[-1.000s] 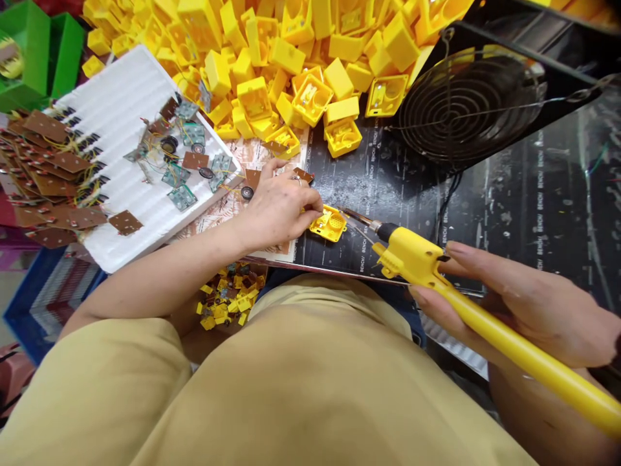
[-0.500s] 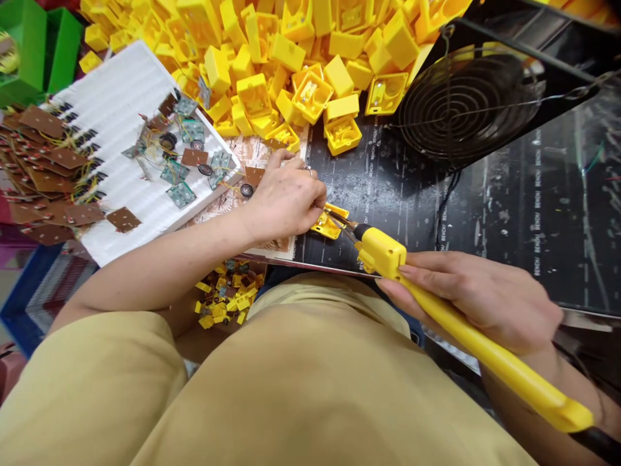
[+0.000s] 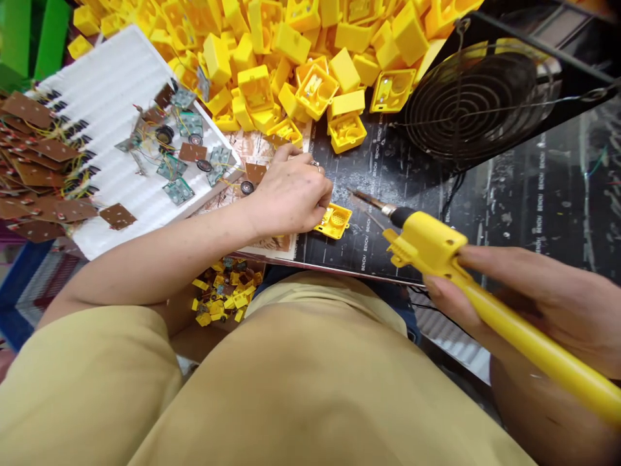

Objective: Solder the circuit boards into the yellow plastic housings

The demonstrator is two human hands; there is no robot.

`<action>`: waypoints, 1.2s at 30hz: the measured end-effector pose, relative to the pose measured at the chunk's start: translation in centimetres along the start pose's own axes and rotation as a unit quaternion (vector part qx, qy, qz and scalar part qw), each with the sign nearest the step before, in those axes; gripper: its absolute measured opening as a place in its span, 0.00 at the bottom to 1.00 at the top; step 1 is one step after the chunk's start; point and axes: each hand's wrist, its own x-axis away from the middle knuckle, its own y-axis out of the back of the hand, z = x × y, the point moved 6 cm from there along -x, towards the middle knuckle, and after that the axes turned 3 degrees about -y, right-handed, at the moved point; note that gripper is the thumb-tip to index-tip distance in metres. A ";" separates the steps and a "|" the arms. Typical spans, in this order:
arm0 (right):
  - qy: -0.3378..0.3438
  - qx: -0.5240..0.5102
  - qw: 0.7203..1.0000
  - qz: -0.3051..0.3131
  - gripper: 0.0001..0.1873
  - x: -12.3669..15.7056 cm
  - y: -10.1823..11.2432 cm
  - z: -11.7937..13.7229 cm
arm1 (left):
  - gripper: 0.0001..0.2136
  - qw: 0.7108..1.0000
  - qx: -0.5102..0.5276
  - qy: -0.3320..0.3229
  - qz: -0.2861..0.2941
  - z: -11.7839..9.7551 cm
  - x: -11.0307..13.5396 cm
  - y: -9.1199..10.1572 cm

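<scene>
My left hand (image 3: 288,197) is closed, its fingers pinching a small open yellow plastic case (image 3: 334,221) against the black mat (image 3: 388,181). My right hand (image 3: 543,301) grips the long handle of a yellow soldering iron (image 3: 427,246). The iron's metal tip (image 3: 369,199) points left and hangs a little to the right of the case, not touching it.
A big heap of yellow cases (image 3: 301,58) lies at the back. A white ribbed board (image 3: 116,142) at left carries circuit boards, wires and small speakers. Brown boards (image 3: 33,168) pile at far left. A black wire-guard fan (image 3: 470,103) stands at back right. Yellow scraps (image 3: 220,301) lie below the edge.
Half a second ago the iron's tip was inside the case; my right hand has since drawn the iron back to the right. My left hand stays on the case.
</scene>
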 end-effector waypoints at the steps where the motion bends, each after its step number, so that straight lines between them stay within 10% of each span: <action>1: 0.018 -0.002 1.000 -0.015 0.31 -0.1 0.1 0.4 | 0.10 1.000 -0.002 0.001 0.004 -0.1 0.0 0.0; 12: 0.102 0.023 0.991 -0.080 0.25 -2.7 -2.4 3.4 | 0.14 0.987 0.039 0.143 -0.056 4.0 0.2 5.5; 19: 0.098 -0.001 0.992 -0.085 0.13 -3.8 -5.4 3.4 | 0.14 0.978 -0.024 0.198 0.064 5.0 -1.1 1.7; 23: 0.104 -0.009 0.993 -0.051 0.18 -4.8 -8.9 3.8 | 0.16 0.973 0.124 0.188 -0.048 6.3 0.7 3.3; 29: 0.112 -0.041 0.993 -0.014 0.17 -4.4 -10.4 4.0 | 0.16 0.812 0.483 0.199 -0.259 11.4 6.6 6.0; 36: 0.110 -0.032 0.993 0.026 0.23 -4.1 -9.2 3.8 | 0.31 0.787 0.508 0.277 -0.214 13.6 8.5 7.4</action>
